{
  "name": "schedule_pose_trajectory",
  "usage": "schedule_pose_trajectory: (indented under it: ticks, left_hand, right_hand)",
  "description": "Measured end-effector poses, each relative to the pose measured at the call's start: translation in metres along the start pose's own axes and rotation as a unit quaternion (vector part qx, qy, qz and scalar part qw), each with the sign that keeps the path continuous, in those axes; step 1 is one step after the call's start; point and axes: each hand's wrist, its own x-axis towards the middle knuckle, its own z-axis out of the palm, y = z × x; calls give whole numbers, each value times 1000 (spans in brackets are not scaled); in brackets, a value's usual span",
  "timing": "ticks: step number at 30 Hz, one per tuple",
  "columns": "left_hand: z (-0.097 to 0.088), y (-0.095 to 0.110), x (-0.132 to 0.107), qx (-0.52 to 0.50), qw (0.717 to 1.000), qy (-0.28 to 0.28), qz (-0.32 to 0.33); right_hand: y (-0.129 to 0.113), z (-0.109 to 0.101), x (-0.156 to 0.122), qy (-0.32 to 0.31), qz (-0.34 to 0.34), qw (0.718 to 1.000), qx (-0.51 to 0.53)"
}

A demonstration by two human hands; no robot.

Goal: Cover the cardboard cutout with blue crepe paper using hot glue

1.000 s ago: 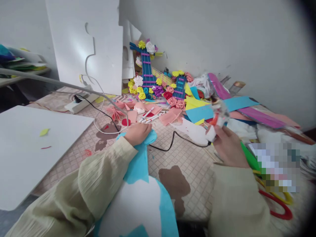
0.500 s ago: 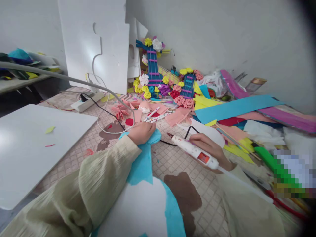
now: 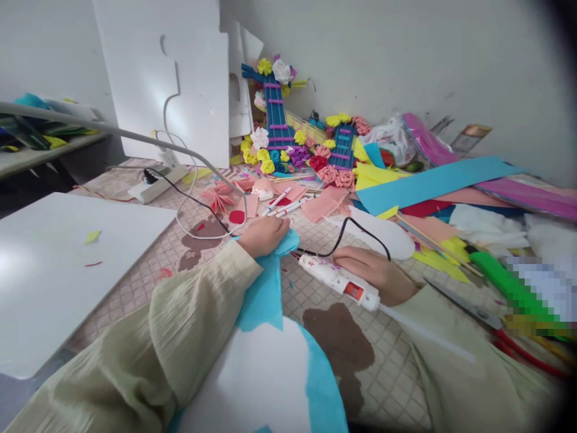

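My left hand [image 3: 265,234] is closed on the narrow top end of a guitar-shaped white board [image 3: 252,379]. Light-blue crepe paper [image 3: 261,294] wraps the board's neck and runs along its right edge. My right hand [image 3: 381,270] grips a white hot glue gun [image 3: 336,276] with a clear glue stick out of its back end. The gun's nozzle is close to the blue paper beside my left fingers; whether it touches I cannot tell. A black cord [image 3: 339,231] loops behind the gun.
Markers [image 3: 288,207] and pink paper pieces [image 3: 324,203] lie behind my hands. Scissors [image 3: 473,310] and a green object [image 3: 514,285] lie on the right. Flower-decorated blue guitars [image 3: 279,120] lean at the wall. A white board [image 3: 90,270] and a power strip [image 3: 157,185] are left.
My right hand has brought the glue gun leftward, so its nozzle is now near the blue paper at my left hand. The view has shifted slightly.
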Motion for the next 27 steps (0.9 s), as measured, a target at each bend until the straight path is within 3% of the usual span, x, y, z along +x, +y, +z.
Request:
schedule_pose_trajectory:
  ticks: [20,27]
  left_hand:
    - [-9,11,-7,33,999,-9,-21]
    - [-10,15,-11,87,996,-8,-5]
  right_hand:
    - [-4,0,5,-40,-4,999,-27]
    - [-6,0,6,-54,19,998,-18]
